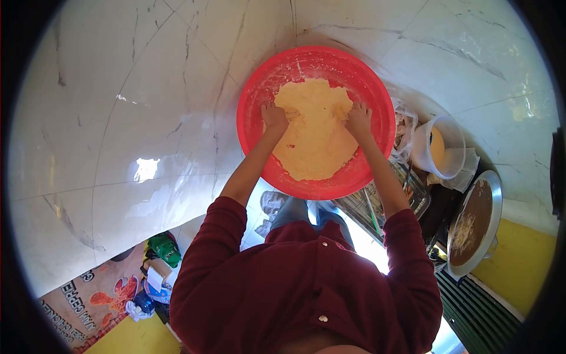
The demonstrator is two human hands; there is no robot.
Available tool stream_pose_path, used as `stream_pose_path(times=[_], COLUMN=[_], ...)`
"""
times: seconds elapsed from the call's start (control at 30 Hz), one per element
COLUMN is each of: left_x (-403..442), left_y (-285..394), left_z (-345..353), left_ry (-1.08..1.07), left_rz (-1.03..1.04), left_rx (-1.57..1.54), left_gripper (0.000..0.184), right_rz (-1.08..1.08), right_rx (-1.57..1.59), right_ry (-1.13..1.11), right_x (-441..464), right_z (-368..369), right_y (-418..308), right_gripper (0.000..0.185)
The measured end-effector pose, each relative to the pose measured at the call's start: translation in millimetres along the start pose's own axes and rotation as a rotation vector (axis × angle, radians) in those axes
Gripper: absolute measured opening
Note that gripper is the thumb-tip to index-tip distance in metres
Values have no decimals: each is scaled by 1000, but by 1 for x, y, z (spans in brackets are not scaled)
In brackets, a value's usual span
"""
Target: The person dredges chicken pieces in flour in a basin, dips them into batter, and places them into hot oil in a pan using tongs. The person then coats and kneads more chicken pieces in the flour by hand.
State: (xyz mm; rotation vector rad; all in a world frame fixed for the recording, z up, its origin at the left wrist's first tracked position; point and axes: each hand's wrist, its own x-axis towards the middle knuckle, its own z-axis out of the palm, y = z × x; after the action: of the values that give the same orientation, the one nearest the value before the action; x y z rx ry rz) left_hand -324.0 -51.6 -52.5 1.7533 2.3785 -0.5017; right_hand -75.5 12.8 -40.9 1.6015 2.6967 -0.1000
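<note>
A large round red basin [377, 154] holds a broad mass of pale yellow flour [312, 135], with white dust stuck to the inner wall. My left hand [275, 117] is inside the basin at the left edge of the flour, its fingers curled into it. Opposite, my right hand [358, 120] is closed at the right edge of the flour, knuckles toward the basin wall. The fingertips of both hands are partly hidden. A small reddish spot shows on the flour surface between my arms.
Right of the basin stand a clear plastic tub [451, 133], a plastic bag [402, 133] and a wide metal pan [492, 206] with brown contents and pale flakes. Marble-look tiled walls [171, 88] surround the basin. A printed banner [88, 301] and a green bag [165, 249] lie lower left.
</note>
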Motion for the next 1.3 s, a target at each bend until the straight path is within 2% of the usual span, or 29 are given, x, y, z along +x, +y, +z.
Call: stream_pose_path(times=[0.1, 0.2, 0.27, 0.4, 0.53, 0.7, 0.83, 0.93, 1.0, 1.07, 1.1, 1.13, 1.17, 1.2, 1.3], left_x=[-6, -5, -8, -6, 3, -11, -35, -53, -61, -60, -58, -58, -56, -54, -48], left_y=[4, 6, 6, 4, 8, 24, 40, 51, 56, 53, 51, 46, 37, 29, 8], left_z=[11, 20, 17, 26, 44, 52, 53, 54, 55, 60, 62, 57, 52, 44, 29], left_ry=[-22, 1, 5, 30, 102, 234, 207, 158, 38, -29, -96, -95, -217, -340, -355], left_rz=[-4, -26, -39, -83, -80, 82, 136, 158, 190, 192, 195, 194, 213, 231, 226], left_rx=[55, 43, -13, -166, -103, 2, 47, 74, 73, 20, -36, -35, -103, -172, -345], left_gripper=[31, 29, 27, 22, 19, 21, 22, 24, 27, 30, 33, 33, 37, 41, 37], right_rz=[120, 49, 0, -44, -106, -203, -285, -295, -299, -241, -243, -233, -221, -222, -222], right_rx=[-111, -197, -287, -307, -272, -239, -177, -95, -61, 55, 55, 209, 365, 366, 533], right_ry=[66, 33, -106, -70, -106, -101, -158, -206, -244, -546, -544, -650, -755, -754, -796], right_x=[7, 9, 5, 1, -4, -16, -31, -39, -43, -44, -41, -36, -33, -30, -26], right_z=[19, 32, 27, 30, 34, 40, 42, 55, 54, 35, 39, 45, 51, 46, 23], right_y=[5, 3, -7, -21, -37, -57, -71, -80, -84, -88, -85, -77, -68, -60, -36], right_gripper=[18, 20, 18, 18, 18, 20, 22, 22, 21, 30, 30, 32, 34, 34, 30])
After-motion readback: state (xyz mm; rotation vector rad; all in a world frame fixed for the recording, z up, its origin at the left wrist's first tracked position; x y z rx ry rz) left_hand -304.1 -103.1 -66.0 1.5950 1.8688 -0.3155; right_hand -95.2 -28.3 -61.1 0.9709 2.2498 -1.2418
